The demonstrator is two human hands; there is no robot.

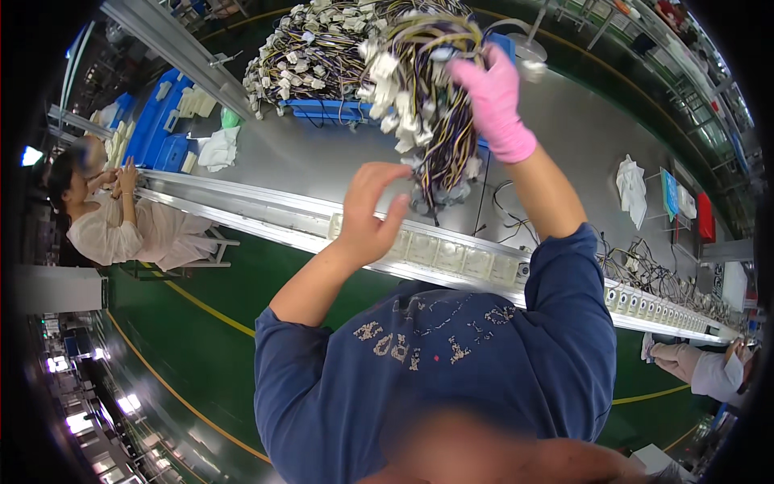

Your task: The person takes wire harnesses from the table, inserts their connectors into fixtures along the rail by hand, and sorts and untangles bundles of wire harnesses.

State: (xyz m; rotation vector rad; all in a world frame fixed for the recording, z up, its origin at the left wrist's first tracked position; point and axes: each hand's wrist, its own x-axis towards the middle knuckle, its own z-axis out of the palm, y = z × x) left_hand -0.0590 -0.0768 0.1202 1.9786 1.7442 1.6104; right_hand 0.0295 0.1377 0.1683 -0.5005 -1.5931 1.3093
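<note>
My right hand (498, 105), in a pink glove, is closed on a thick bundle of wire harnesses (442, 133) and holds it up over the metal table. Dark, yellow and white wires hang from it, with many white connectors along its left side. My left hand (369, 216) is bare, with thumb and fingers apart. Its fingertips are close beside the bundle's lower end; whether they touch it I cannot tell. Behind the bundle, a large heap of similar wire harnesses (310, 56) fills a blue bin (326, 110) and spills over its edge.
A metal rail (266, 211) with a row of pale square holders (451, 256) runs along the table's near edge. Loose wires (645, 270) lie at right. White cloths (218, 149) and blue trays (161, 121) lie at left. Co-workers sit at left (109, 226) and far right (713, 367).
</note>
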